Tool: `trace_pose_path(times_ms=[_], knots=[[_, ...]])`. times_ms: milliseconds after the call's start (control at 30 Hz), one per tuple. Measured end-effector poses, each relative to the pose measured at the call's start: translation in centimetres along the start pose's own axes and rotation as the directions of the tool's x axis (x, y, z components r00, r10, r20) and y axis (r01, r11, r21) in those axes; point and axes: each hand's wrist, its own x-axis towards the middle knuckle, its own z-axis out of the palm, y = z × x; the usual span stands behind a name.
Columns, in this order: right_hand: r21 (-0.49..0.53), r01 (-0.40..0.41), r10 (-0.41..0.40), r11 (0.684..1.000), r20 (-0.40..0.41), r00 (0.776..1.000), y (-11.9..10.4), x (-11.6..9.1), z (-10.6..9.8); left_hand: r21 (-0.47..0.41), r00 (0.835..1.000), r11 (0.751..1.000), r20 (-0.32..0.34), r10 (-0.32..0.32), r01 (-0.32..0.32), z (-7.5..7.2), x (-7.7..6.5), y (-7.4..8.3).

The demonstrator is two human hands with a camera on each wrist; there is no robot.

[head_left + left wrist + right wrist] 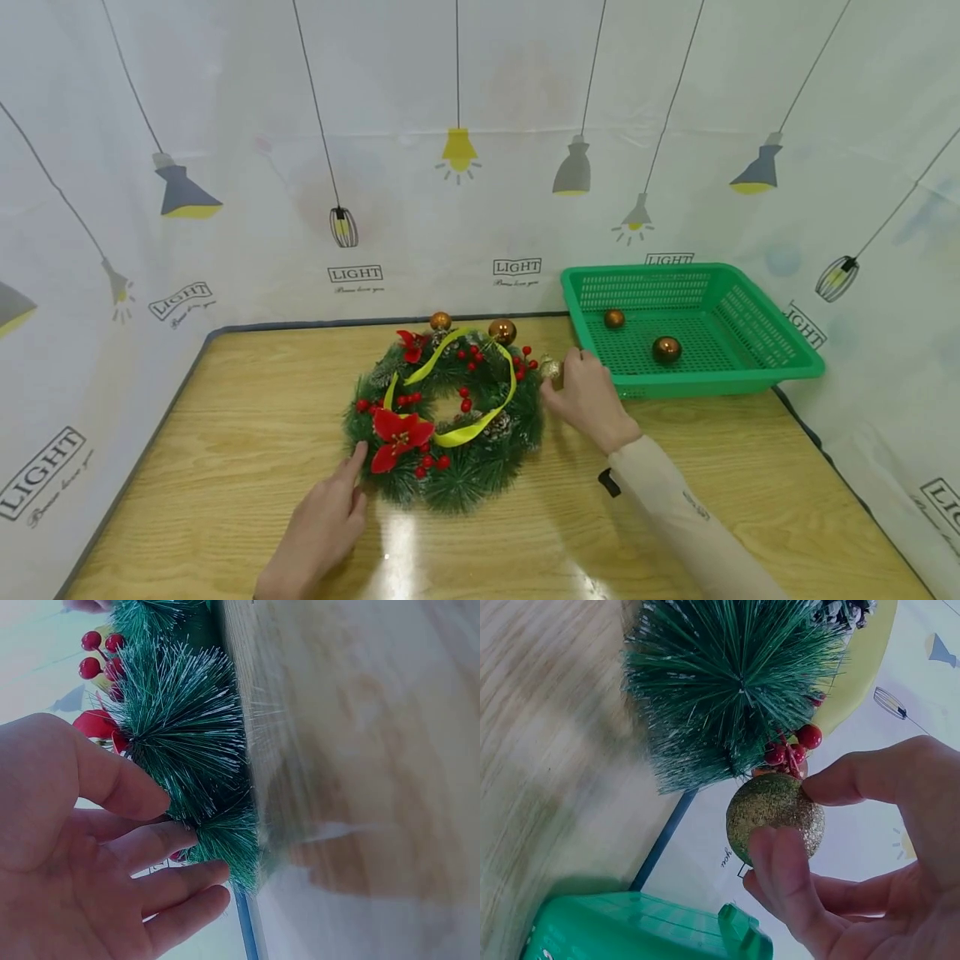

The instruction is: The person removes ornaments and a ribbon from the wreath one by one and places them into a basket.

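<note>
A green Christmas wreath (457, 483) lies on the wooden table, decked with red poinsettias (400, 437), red berries, pinecones and a yellow ribbon (465, 435). My left hand (322, 521) is at its near left edge, the extended index finger touching the needles. In the left wrist view, that hand's fingers (172, 889) are loosely bent beside the greenery. At the wreath's right edge my right hand (592, 400) pinches a gold glitter bauble (772, 814) between thumb and fingers, close by the berries (791, 750). Two copper baubles, one larger (502, 332) and one smaller (440, 321), sit at the wreath's far edge.
Behind my right hand, a green plastic basket (693, 387) stands at the back right of the table with two copper baubles (667, 349) inside. A white wall cloth (420, 208) printed with lamps surrounds the table (247, 417) at the back and sides.
</note>
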Motion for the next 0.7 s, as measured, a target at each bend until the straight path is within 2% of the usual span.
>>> trace_pose_path(times_ms=[167,400,533,700], knots=[[-0.001,-0.013,0.013,1.0,0.006,1.0,-0.1,0.4,-0.3,0.004,1.0,1.0,0.007,-0.006,0.006,-0.1,0.1,-0.1],[-0.026,0.009,-0.009,1.0,-0.005,1.0,-0.3,1.1,-0.1,-0.005,1.0,1.0,-0.007,0.027,-0.027,-0.1,0.0,-0.3],[-0.032,-0.012,0.014,0.999,0.038,0.999,-0.3,1.1,-0.1,-0.025,1.0,1.0,-0.001,0.018,-0.018,0.1,-0.2,-0.4],[-0.033,-0.055,0.058,0.998,0.106,0.993,-0.3,0.8,-0.7,-0.018,0.998,0.999,-0.041,0.041,-0.042,0.2,-0.1,-0.4]])
